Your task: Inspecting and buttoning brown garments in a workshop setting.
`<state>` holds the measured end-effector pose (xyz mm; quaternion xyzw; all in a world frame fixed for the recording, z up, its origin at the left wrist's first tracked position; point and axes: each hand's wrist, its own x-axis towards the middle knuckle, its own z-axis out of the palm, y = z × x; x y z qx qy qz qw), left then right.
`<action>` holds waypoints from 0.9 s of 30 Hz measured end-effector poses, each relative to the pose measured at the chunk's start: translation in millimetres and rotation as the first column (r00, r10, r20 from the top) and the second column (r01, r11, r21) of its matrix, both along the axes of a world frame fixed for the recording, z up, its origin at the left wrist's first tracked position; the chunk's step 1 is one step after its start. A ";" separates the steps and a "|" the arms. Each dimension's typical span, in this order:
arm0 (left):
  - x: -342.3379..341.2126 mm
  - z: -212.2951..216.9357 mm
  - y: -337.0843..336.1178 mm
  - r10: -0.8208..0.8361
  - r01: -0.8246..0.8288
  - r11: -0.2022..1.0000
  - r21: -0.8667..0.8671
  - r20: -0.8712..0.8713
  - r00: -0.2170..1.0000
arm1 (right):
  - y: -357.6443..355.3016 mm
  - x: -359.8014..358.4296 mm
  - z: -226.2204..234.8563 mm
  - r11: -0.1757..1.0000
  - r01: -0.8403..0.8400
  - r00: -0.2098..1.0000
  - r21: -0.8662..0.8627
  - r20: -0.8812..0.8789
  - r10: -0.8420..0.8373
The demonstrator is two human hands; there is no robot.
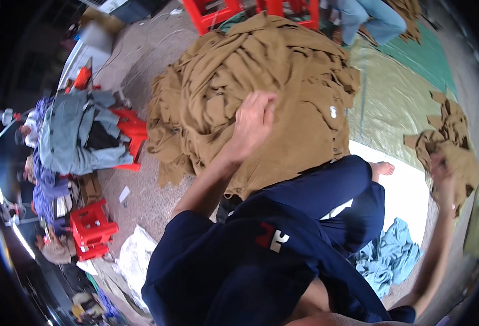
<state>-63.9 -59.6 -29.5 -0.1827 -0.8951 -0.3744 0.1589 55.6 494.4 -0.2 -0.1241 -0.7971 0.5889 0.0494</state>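
Note:
A large heap of brown knit garments (299,81) lies in front of me. Over its middle is my left hand (254,117), fingers loosely bent and the thumb apart, with no cloth visible in it. Far out to the right, my right hand (441,165) is closed on a brown garment (465,165) at the edge of a smaller brown pile (452,117). Motion blurs that hand and the cloth around it. A small white tag (333,112) shows on the right part of the big heap.
Red plastic stools (93,231) stand at the left, one under grey-blue garments (65,136). Light-blue cloth (391,255) lies by my bent leg. A yellowish plastic sheet (386,103) covers floor at the right. Another person's jeans-clad legs (372,22) are at the far edge.

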 end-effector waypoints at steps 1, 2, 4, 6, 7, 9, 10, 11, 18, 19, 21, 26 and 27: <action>-14.6 -15.6 -18.1 0.084 -0.091 0.995 -0.046 -0.135 0.987 | -63.1 7.9 15.7 0.966 -0.182 0.977 0.182 0.147 0.156; -32.7 -25.9 -32.8 0.143 -0.170 0.982 -0.078 -0.277 0.950 | -91.0 20.4 -0.6 0.963 -0.235 0.956 0.131 0.212 0.204; -62.0 -28.6 -65.4 0.314 -0.309 0.949 0.059 -0.159 0.936 | -132.0 41.0 -37.0 0.973 -0.218 0.941 -0.081 0.248 0.231; -103.9 -47.4 -113.9 0.476 -0.492 0.867 -0.075 -0.168 0.864 | -176.4 48.6 -38.0 0.978 -0.123 0.916 -0.167 0.359 0.176; -121.0 -55.2 -127.1 0.519 -0.548 0.813 -0.195 -0.182 0.835 | -189.2 52.1 -41.0 0.979 -0.083 0.913 -0.184 0.379 0.149; -142.2 -50.6 -123.2 0.500 -0.526 0.791 -0.311 -0.165 0.850 | -205.0 58.2 -51.6 0.972 -0.014 0.923 -0.234 0.371 0.103; -142.5 -47.1 -107.5 0.339 -0.350 0.925 -0.148 -0.096 0.936 | -213.1 62.3 -54.0 0.966 0.036 0.926 -0.257 0.372 0.065; -128.4 -29.5 -82.6 0.147 -0.146 0.989 0.028 -0.052 0.988 | -222.9 63.5 -47.7 0.966 0.063 0.925 -0.252 0.378 0.038; -42.2 -32.2 -1.8 -0.192 0.164 0.675 -0.719 0.043 0.980 | -261.5 73.5 -39.3 0.926 0.133 0.945 -0.353 0.326 -0.012; -43.3 -33.8 -2.5 -0.098 0.111 0.695 -0.711 0.060 0.993 | -267.5 73.7 -37.9 0.921 0.140 0.948 -0.364 0.319 -0.018; -41.3 -20.8 -6.1 -0.055 0.184 0.827 -0.531 0.250 0.967 | -279.3 74.2 -35.4 0.906 0.161 0.950 -0.392 0.310 -0.035; -30.2 -12.9 -50.2 -0.056 0.103 0.740 -0.664 0.092 0.994 | -298.0 68.6 -36.3 0.898 0.125 0.967 -0.422 0.255 -0.014; -30.1 -5.8 -56.7 -0.062 0.108 0.739 -0.665 0.093 0.994 | -301.1 67.9 -36.7 0.892 0.127 0.967 -0.435 0.255 -0.013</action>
